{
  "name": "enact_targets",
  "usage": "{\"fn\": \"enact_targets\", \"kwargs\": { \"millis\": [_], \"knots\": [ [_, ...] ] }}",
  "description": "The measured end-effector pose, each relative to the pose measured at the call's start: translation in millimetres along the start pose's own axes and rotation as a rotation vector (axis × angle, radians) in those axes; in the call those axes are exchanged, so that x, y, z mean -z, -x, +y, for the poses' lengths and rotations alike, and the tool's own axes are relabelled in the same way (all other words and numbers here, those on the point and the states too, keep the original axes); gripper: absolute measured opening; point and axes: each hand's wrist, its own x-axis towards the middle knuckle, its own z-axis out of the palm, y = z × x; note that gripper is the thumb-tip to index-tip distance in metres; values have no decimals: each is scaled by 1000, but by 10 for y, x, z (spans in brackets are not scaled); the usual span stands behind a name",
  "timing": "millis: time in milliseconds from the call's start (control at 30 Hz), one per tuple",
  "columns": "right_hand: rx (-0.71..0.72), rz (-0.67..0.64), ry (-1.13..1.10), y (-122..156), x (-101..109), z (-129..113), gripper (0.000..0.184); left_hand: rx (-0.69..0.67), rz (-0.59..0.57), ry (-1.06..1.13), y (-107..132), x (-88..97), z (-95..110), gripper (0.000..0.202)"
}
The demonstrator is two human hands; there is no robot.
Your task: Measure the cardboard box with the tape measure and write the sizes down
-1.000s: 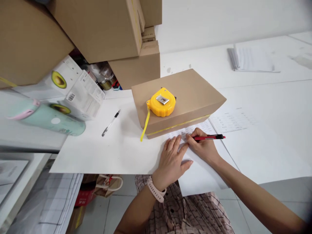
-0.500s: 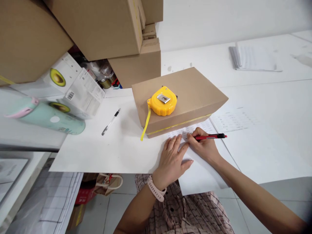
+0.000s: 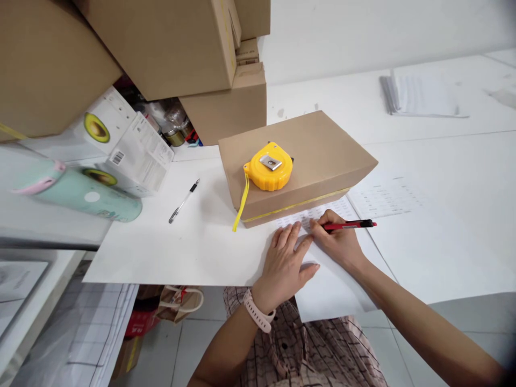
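My right hand (image 3: 337, 240) is closed around a red and black pen (image 3: 350, 225), its tip side down at a printed sheet of paper (image 3: 334, 290). Flat beside it, my left hand (image 3: 285, 262) rests on the sheet's left part with fingers stretched out. Just beyond both hands a cardboard box (image 3: 322, 145) covers the far part of the sheet. On top of that box lies a yellow tape measure (image 3: 270, 167) with a metal clip and a yellow strap. A second printed sheet (image 3: 427, 242) is to the right.
A clear pen with a black grip (image 3: 184, 201) lies left on the white table (image 3: 169, 258). Farther left are a mint green bottle (image 3: 88, 199) and white cartons with avocado pictures (image 3: 137, 150). Large cardboard boxes (image 3: 161, 48) stack behind; a paper pile (image 3: 423, 95) sits back right.
Both hands stay in nearly the same place. The pen in my right hand has shifted very slightly, and the view has moved a little.
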Motion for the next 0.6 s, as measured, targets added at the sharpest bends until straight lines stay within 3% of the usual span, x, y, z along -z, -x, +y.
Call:
{"fn": "enact_targets", "kwargs": {
  "millis": [600],
  "knots": [
    [-25, 10, -23, 2, 18, -10, 32, -3, 4, -6, 6, -2, -4, 59]
  ]
}}
